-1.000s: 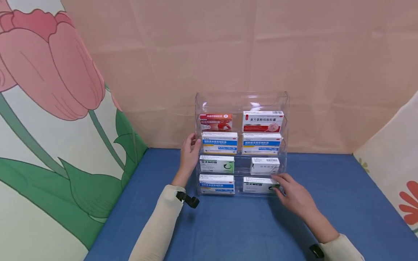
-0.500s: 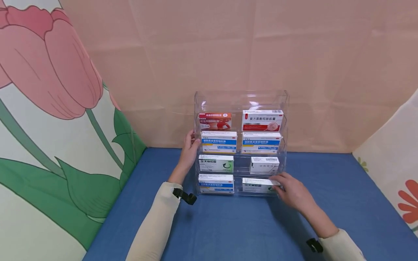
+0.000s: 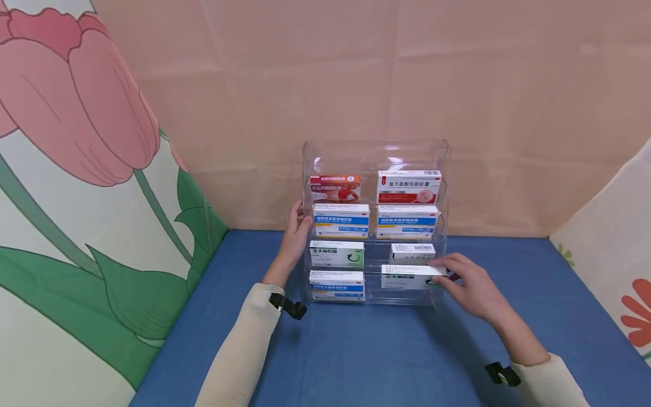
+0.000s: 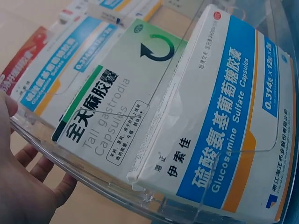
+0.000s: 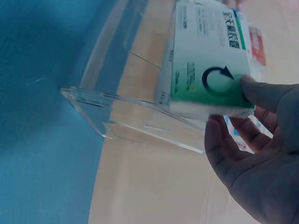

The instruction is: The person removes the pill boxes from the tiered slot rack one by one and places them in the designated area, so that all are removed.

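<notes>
A clear plastic display rack (image 3: 373, 148) stands on the blue cloth, its tiers holding several medicine boxes. My left hand (image 3: 294, 240) grips the rack's left side edge; in the left wrist view its fingers (image 4: 39, 168) show behind the clear plastic. My right hand (image 3: 470, 285) pinches the right end of a white and green medicine box (image 3: 407, 278), thumb on its front. That box is lifted in front of the bottom tier and partly covers a white box (image 3: 411, 252) one tier up. A blue-and-white box (image 3: 337, 287) sits at the bottom left.
Above are another white and green box (image 3: 335, 255), two blue-and-white boxes (image 3: 341, 221), a red box (image 3: 335, 189) and a white and red box (image 3: 408, 188). A pinkish-beige backdrop (image 3: 264, 141) hangs behind the blue table cloth (image 3: 356, 356).
My right hand has taken the white and green box up out of the bottom right tier, moving upward and slightly right. The left hand keeps its place on the rack.
</notes>
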Motion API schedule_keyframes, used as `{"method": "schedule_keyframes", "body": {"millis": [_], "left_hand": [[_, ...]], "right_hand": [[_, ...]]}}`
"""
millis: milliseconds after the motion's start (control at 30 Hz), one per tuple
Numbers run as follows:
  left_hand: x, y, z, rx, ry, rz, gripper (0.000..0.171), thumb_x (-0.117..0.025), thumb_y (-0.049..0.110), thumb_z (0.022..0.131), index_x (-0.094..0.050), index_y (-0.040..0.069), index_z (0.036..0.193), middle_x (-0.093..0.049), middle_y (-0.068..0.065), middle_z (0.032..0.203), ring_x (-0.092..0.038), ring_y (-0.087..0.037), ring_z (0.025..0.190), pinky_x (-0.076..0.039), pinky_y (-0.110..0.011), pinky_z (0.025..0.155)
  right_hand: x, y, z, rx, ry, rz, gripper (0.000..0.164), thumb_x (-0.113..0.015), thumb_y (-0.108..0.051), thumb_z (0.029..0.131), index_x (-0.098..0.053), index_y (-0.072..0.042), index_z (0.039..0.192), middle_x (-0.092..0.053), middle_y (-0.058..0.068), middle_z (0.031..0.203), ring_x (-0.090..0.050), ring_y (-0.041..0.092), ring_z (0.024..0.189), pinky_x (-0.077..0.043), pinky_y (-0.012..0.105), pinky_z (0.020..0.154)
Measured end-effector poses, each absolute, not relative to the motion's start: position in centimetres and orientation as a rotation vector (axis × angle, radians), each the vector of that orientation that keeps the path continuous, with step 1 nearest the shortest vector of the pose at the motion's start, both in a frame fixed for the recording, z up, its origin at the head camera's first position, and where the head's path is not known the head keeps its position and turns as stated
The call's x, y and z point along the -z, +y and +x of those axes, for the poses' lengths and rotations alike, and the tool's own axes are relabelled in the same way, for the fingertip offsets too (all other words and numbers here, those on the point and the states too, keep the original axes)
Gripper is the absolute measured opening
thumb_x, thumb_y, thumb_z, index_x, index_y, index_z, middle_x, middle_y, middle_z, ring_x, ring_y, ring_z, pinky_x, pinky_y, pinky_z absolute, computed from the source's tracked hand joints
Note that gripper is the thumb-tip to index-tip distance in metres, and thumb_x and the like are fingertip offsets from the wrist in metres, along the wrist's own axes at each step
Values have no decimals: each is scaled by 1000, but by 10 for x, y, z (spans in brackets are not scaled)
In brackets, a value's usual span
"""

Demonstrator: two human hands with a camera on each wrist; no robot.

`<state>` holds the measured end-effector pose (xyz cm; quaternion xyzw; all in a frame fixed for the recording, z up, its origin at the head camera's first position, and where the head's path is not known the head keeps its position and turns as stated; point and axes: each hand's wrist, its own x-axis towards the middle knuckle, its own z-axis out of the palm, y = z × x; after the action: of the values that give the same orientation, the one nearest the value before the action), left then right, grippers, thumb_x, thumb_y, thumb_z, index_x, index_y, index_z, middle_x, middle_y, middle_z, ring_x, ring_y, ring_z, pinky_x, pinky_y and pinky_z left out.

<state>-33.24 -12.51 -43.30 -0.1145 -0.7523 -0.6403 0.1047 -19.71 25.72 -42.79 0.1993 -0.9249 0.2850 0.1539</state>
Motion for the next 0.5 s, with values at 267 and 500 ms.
{"method": "schedule_keyframes", "body": {"millis": [267, 500], "left_hand": [[428, -127, -332, 1955, -2222, -292, 54, -47, 19, 103, -31, 18, 154, -40, -16, 143, -43, -31, 126, -35, -51, 106], [425, -126, -333, 2004, -2229, -248, 55, -46, 20, 102, -28, 20, 154, -40, -15, 141, -40, -30, 126, -35, -50, 104]], "right_hand": [[420, 267, -198, -861, -2752, 544, 27, -73, -14, 92, -73, -10, 119, -67, 6, 114, -60, 18, 93, -56, 31, 76], [415, 277, -196, -935, -2825, 547, 26, -73, -15, 92, -73, -12, 118, -67, 6, 114, -59, 20, 94, -56, 33, 75]]}}
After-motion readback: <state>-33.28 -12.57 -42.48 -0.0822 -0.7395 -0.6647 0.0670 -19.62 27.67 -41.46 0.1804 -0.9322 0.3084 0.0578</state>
